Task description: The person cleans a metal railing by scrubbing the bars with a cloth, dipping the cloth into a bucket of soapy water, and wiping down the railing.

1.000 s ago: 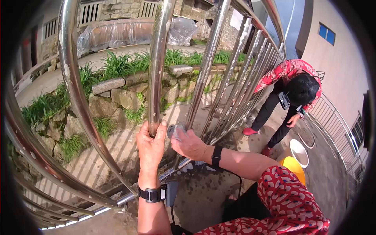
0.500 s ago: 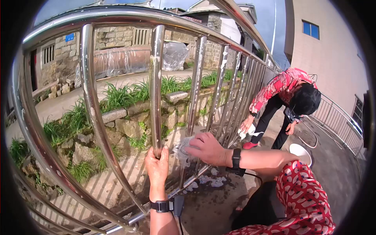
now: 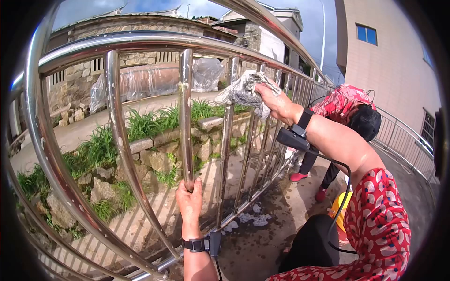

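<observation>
My left hand (image 3: 190, 203) is wrapped round the lower part of a metal railing bar (image 3: 186, 126), with the thumb up along it. Higher up and to the right, my right hand (image 3: 276, 101) grips a wet grey-white cloth (image 3: 246, 92). The cloth lies against the upper part of the neighbouring bar (image 3: 225, 154), just below the top rail (image 3: 154, 41). Pale spots and streaks mark the bars. Each wrist carries a black strap with a small device and a cable.
A co-worker (image 3: 347, 110) in a red patterned top bends beside the railing at the right. A yellow bucket (image 3: 341, 206) stands behind my right arm. White foam (image 3: 255, 219) lies on the wet ground. Beyond the bars are plants (image 3: 101, 143) and a stone wall.
My right hand has risen with the cloth from low on the neighbouring bar to near its top. My left hand still holds its bar. The view has tilted upward.
</observation>
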{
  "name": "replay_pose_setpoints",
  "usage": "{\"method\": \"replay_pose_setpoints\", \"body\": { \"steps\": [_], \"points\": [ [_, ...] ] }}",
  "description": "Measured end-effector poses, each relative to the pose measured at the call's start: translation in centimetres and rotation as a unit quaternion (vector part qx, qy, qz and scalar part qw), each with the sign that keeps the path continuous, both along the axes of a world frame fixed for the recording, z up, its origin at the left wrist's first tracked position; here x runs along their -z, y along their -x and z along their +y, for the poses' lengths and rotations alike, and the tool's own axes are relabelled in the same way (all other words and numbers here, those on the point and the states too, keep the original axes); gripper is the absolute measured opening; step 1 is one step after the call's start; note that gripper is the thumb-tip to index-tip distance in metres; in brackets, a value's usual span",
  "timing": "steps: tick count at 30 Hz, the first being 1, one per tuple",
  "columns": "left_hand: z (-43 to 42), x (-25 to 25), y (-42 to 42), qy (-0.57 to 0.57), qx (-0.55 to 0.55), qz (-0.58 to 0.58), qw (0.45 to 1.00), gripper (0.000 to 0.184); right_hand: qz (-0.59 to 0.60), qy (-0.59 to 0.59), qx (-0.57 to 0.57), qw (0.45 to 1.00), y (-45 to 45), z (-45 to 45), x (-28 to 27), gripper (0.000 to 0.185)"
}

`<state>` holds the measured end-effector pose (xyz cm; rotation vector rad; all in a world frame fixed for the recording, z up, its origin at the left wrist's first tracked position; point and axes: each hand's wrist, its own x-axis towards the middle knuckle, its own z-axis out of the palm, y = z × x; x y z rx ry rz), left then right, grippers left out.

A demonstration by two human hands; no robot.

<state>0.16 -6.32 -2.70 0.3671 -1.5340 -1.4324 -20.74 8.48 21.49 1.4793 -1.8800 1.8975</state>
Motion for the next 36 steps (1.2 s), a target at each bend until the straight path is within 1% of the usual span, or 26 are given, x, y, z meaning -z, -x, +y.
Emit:
{"method": "replay_pose_setpoints", "body": {
  "steps": [1,2,4,6,8,9,10,12,13,14,16,18,20,21,22,25,27,28,31,32,33,34,35,36],
  "points": [
    [-0.1,0.1,0.1,-0.001,-0.001,0.001,1.000,0.024,-0.016,0.030,0.038,0.999,-0.2,0.5,0.5,0.021],
    [-0.2,0.4,0.4,0.011,-0.012,0.006,1.000,0.024,-0.015,0.029,0.036,0.999,-0.4,0.6,0.3,0.021],
    [-0.4,1.0,0.6,0.021,-0.027,0.007,0.999,0.025,-0.054,-0.001,0.122,0.991,-0.7,0.9,0.2,0.018],
    [-0.6,1.4,1.0,0.032,-0.041,0.013,0.999,0.025,0.003,-0.064,0.177,0.982,1.1,0.7,-1.2,0.014],
    [-0.6,1.3,1.0,0.026,-0.033,0.014,0.999,0.025,0.061,-0.165,0.098,0.980,0.8,0.6,-3.6,0.015],
    [-0.6,1.3,0.9,0.020,-0.023,0.015,0.999,0.025,0.036,-0.193,0.130,0.972,0.2,0.1,-4.8,0.017],
    [-0.5,1.2,0.8,0.020,-0.020,0.015,0.999,0.025,-0.029,-0.200,0.013,0.979,-0.6,0.2,-5.9,0.019],
    [-0.5,1.0,0.7,0.005,-0.005,0.018,1.000,0.024,-0.048,-0.146,-0.037,0.987,-3.9,0.6,-7.0,0.025],
    [-0.4,0.9,0.7,-0.001,0.001,0.024,1.000,0.024,-0.069,-0.168,-0.069,0.981,-3.7,0.9,-7.6,0.030],
    [-0.4,1.0,0.7,-0.002,0.001,0.025,1.000,0.024,-0.069,-0.169,-0.068,0.981,-3.8,1.0,-7.4,0.030],
    [-0.6,1.2,0.8,0.010,-0.007,0.017,1.000,0.025,-0.114,-0.095,-0.086,0.985,-3.9,0.9,-6.6,0.030],
    [-0.8,1.7,1.3,0.011,-0.011,0.023,1.000,0.025,-0.127,-0.073,-0.098,0.984,-4.1,0.2,-6.1,0.028],
    [-0.9,1.8,1.3,0.013,-0.016,0.027,0.999,0.026,-0.212,0.032,-0.135,0.967,-4.3,-1.0,-5.5,0.025],
    [-0.9,1.8,1.2,0.026,-0.022,0.023,0.999,0.026,-0.221,0.060,-0.159,0.960,-4.6,-1.7,-4.9,0.022],
    [-0.7,1.4,1.0,0.039,-0.028,0.018,0.999,0.025,-0.245,0.054,-0.229,0.940,-4.6,-2.1,-4.9,0.023],
    [-0.5,1.4,1.0,0.033,-0.033,0.027,0.999,0.024,-0.240,0.027,-0.256,0.936,-4.5,-2.8,-4.9,0.022],
    [-0.2,1.1,0.9,0.028,-0.032,0.031,0.999,0.023,-0.213,0.029,-0.194,0.957,-4.0,-4.1,-5.1,0.025],
    [-0.1,0.8,0.7,0.031,-0.041,0.025,0.998,0.023,-0.214,0.031,-0.194,0.957,-3.8,-4.4,-4.9,0.025],
    [0.1,0.5,0.9,0.022,-0.052,0.018,0.998,0.023,-0.091,0.079,-0.118,0.986,-4.0,-5.3,-3.4,0.054],
    [0.1,0.5,1.0,0.011,-0.056,0.017,0.998,0.023,-0.091,0.079,-0.118,0.986,-4.3,-5.7,-2.6,0.054],
    [0.1,0.7,1.1,0.013,-0.056,0.016,0.998,0.023,0.007,0.071,-0.037,0.997,-4.6,-5.8,-1.3,0.058],
    [0.2,0.8,1.2,0.009,-0.055,0.010,0.998,0.024,0.104,0.062,0.046,0.992,-4.9,-5.9,0.1,0.062],
    [0.2,0.8,1.4,0.005,-0.055,0.005,0.998,0.025,0.092,0.045,0.097,0.990,-5.4,-5.9,1.3,0.064],
    [0.2,0.9,1.5,0.007,-0.055,0.001,0.998,0.025,0.116,0.033,0.129,0.984,-6.5,-5.4,2.4,0.063]
  ]
}}
